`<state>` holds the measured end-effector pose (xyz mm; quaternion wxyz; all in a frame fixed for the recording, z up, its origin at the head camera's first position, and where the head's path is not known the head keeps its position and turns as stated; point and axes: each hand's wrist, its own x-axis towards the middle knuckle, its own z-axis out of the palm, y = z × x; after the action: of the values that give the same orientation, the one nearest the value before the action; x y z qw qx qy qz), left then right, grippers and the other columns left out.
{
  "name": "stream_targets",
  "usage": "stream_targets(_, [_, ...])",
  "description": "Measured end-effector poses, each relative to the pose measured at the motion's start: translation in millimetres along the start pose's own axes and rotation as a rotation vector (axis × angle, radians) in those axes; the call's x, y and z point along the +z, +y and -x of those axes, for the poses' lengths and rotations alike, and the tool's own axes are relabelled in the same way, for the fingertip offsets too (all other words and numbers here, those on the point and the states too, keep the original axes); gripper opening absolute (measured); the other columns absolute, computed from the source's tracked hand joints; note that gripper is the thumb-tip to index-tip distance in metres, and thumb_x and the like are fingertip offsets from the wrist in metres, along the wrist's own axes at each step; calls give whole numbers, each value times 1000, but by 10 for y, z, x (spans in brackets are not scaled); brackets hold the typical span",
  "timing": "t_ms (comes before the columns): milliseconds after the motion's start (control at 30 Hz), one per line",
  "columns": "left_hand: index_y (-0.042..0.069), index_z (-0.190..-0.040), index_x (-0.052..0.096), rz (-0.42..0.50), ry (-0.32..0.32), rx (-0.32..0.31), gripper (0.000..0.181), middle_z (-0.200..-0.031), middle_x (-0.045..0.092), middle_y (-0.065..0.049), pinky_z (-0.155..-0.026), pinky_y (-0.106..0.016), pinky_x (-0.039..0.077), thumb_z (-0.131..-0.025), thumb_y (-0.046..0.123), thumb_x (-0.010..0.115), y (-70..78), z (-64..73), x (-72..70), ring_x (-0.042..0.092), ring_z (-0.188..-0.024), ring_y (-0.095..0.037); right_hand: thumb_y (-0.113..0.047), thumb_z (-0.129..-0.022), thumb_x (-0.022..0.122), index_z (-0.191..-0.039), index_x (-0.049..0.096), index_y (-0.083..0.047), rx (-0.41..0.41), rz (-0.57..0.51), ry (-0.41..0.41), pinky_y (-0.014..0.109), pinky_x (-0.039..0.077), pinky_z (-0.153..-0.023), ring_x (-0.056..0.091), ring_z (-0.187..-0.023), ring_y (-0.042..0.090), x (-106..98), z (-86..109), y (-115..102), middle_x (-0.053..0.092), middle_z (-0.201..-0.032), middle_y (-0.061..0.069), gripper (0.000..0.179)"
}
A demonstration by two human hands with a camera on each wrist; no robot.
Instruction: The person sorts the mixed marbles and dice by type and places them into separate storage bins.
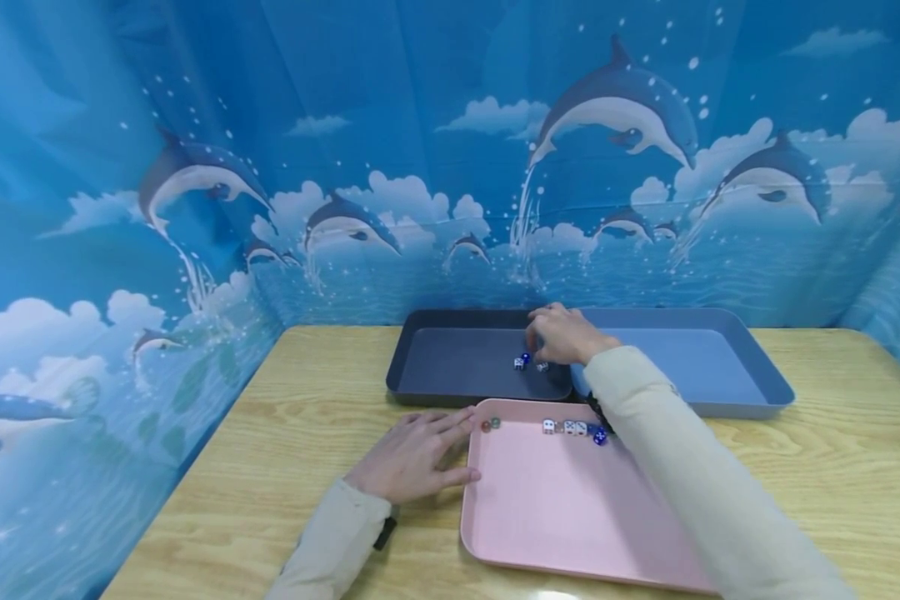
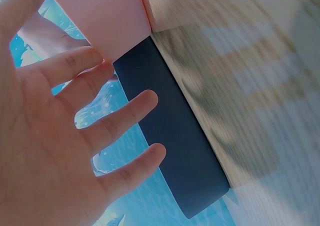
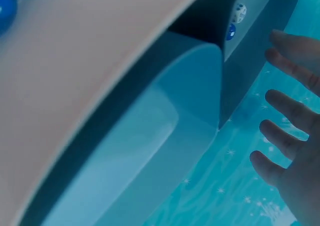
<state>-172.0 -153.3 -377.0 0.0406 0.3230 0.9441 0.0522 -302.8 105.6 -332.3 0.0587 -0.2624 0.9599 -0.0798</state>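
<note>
My right hand (image 1: pixel 566 335) hovers over the right end of the dark tray (image 1: pixel 450 387), fingers pointing down near a white die (image 1: pixel 518 364), a blue die (image 1: pixel 526 358) and another white die (image 1: pixel 542 367). Seen in the right wrist view, that hand's fingers are spread, with nothing visible between them. My left hand (image 1: pixel 416 458) lies at the left edge of the pink tray (image 1: pixel 555 517), fingertips touching its rim. Its fingers look straight and apart in the left wrist view. A row of white dice (image 1: pixel 570 427) and a blue die (image 1: pixel 600 436) sit along the pink tray's far side.
A small red ball (image 1: pixel 486 426) and a green ball (image 1: pixel 495 423) rest in the pink tray's far left corner. The blue tray (image 1: pixel 720 367) adjoins the dark one on the right. A dolphin-print curtain (image 1: pixel 390 125) hangs behind the wooden table (image 1: pixel 270 433).
</note>
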Motion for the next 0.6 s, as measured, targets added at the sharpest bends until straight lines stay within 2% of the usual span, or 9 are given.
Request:
stream_targets(367, [22,-159,36,1,-9,-11,76,-161,36,1,-110,-60,39,-98,63,54,5,-3,5,50,-136,-33,-10,-88,79,-100,79,-9,-113,16,84,70,27,-110,34,-140,49,-49,196,-12,46,-149,27,12])
stream_targets(600, [20,-158,38,0,9,0,75,-160,38,-1,-109,-60,39,-98,61,55,-7,-4,11,50,-135,-34,-12,-87,81,-97,78,-10,-121,2,139,73,25,-109,30,-141,51,-54,342,-10,45,-150,27,10])
